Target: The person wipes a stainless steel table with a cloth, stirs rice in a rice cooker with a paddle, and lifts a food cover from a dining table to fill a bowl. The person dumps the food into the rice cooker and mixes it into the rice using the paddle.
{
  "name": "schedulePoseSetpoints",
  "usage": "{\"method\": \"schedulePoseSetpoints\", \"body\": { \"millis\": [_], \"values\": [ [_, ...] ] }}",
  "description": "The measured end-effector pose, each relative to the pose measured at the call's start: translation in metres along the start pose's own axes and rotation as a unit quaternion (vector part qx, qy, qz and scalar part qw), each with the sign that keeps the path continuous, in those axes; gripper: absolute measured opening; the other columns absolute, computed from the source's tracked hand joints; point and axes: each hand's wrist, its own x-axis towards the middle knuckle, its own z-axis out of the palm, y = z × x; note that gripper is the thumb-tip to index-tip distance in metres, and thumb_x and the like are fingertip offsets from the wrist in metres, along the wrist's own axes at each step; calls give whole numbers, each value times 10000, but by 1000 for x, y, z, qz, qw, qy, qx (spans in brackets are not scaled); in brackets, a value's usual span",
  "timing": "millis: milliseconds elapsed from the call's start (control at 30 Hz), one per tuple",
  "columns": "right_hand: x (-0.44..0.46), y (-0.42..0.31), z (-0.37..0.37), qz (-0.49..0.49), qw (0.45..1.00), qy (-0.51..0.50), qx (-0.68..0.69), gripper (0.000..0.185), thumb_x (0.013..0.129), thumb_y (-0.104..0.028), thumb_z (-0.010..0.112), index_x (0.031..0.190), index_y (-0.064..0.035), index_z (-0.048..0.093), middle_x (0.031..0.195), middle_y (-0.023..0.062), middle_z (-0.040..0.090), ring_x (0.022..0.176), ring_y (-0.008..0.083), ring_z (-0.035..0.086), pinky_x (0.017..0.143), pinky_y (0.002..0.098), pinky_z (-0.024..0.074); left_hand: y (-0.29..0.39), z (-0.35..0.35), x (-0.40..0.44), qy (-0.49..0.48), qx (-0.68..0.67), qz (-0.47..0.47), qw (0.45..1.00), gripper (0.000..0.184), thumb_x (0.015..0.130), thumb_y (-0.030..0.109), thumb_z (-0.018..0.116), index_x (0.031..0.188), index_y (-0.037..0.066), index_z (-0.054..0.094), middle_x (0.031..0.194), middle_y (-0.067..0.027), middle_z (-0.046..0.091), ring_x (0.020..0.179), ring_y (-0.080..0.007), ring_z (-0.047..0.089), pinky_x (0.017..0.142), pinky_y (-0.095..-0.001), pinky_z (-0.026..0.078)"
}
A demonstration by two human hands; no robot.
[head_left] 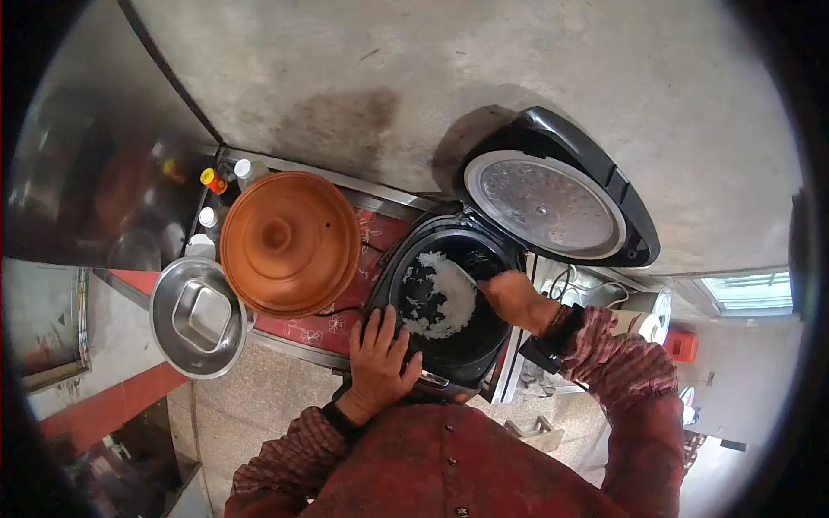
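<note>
A black rice cooker (496,367) stands below me with its lid (553,203) swung up, and droplets cover the lid's inner plate. White cooked rice (453,298) lies in the dark inner pot (406,274), heaped toward the middle, with bare patches around it. My left hand (380,367) rests with fingers spread on the cooker's front left rim. Over the pot's right side, my right hand (516,300) is closed around a thin pale utensil (470,277) that reaches to the rice. Its handle is hidden in my fingers, and its exact kind cannot be made out.
Left of the cooker sits a brown clay lid (289,246) on a red patterned surface (332,332). A steel basin (203,354) holding a rectangular metal dish (205,315) is at far left. Small bottles (213,180) stand behind. A concrete wall (363,78) rises at the back.
</note>
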Motion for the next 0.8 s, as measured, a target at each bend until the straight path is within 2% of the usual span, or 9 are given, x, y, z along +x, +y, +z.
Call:
{"method": "schedulePoseSetpoints", "body": {
  "millis": [200, 267, 300, 367, 400, 467, 500, 600, 800],
  "values": [
    [1, 3, -2, -15, 998, -40, 41, 112, 729, -119, 574, 739, -59, 668, 724, 185, 636, 706, 380, 632, 651, 445, 522, 0, 0, 1, -2, 7, 1, 1000, 418, 734, 314, 626, 1028, 16, 611, 1298, -231, 472, 1169, -389, 457, 977, -540, 303],
    [-11, 4, 8, -117, 983, -57, 131, 175, 783, -146, 558, 889, -102, 690, 697, 173, 633, 643, 320, 635, 568, 394, 511, 1, 1, 1, -8, 5, -5, 1000, 420, 736, 314, 624, 1027, 11, 611, 1296, -236, 472, 1169, -392, 458, 979, -543, 301],
    [-12, -6, 0, -117, 983, -58, 131, 175, 783, -146, 558, 889, -102, 690, 697, 173, 633, 643, 320, 635, 568, 394, 511, 1, 1, 1, -8, 4, -6, 1000, 420, 736, 314, 624, 1027, 11, 611, 1296, -236, 472, 1169, -392, 458, 979, -543, 301],
    [-16, -27, -16, 35, 944, -134, 299, 97, 755, -154, 604, 782, -84, 667, 728, 168, 639, 672, 363, 631, 627, 441, 521, -1, 2, 0, -2, 5, -3, 1000, 425, 736, 313, 622, 1030, 6, 610, 1293, -241, 474, 1169, -393, 457, 976, -544, 303],
    [-17, -28, -21, 36, 943, -135, 301, 97, 755, -154, 604, 782, -84, 667, 728, 168, 639, 672, 363, 631, 627, 441, 521, -1, 3, 0, -5, 4, -3, 1000, 425, 736, 313, 622, 1030, 6, 610, 1293, -241, 474, 1169, -393, 457, 976, -544, 303],
    [-17, -26, -27, 28, 965, 56, 255, 110, 755, -180, 622, 809, -93, 662, 723, 169, 632, 668, 361, 625, 602, 430, 518, 1, 2, -1, -6, 5, -2, 1000, 428, 736, 307, 619, 1037, 3, 610, 1288, -245, 476, 1168, -392, 458, 975, -543, 304],
    [-18, -24, -29, 32, 964, 55, 259, 110, 755, -180, 622, 809, -93, 662, 723, 169, 632, 668, 361, 625, 602, 430, 518, 1, 1, -1, -11, 4, 0, 1000, 428, 736, 307, 619, 1037, 3, 610, 1288, -245, 476, 1168, -392, 458, 975, -543, 304],
    [-24, -13, -35, -7, 987, 124, 98, 98, 717, -113, 593, 792, -114, 656, 692, 172, 614, 640, 365, 612, 566, 447, 506, 2, 1, 1, -17, 6, 0, 1000, 420, 736, 304, 616, 1027, 1, 616, 1287, -244, 477, 1163, -392, 461, 974, -545, 304],
    [-27, 1, 0, -12, 996, 76, 33, 75, 674, -73, 575, 668, -80, 649, 650, 179, 610, 629, 378, 615, 558, 441, 510, 3, 1, 1, -4, 10, 11, 1000, 395, 721, 290, 619, 994, 4, 634, 1284, -242, 481, 1144, -390, 475, 968, -547, 309]
  ]
}}
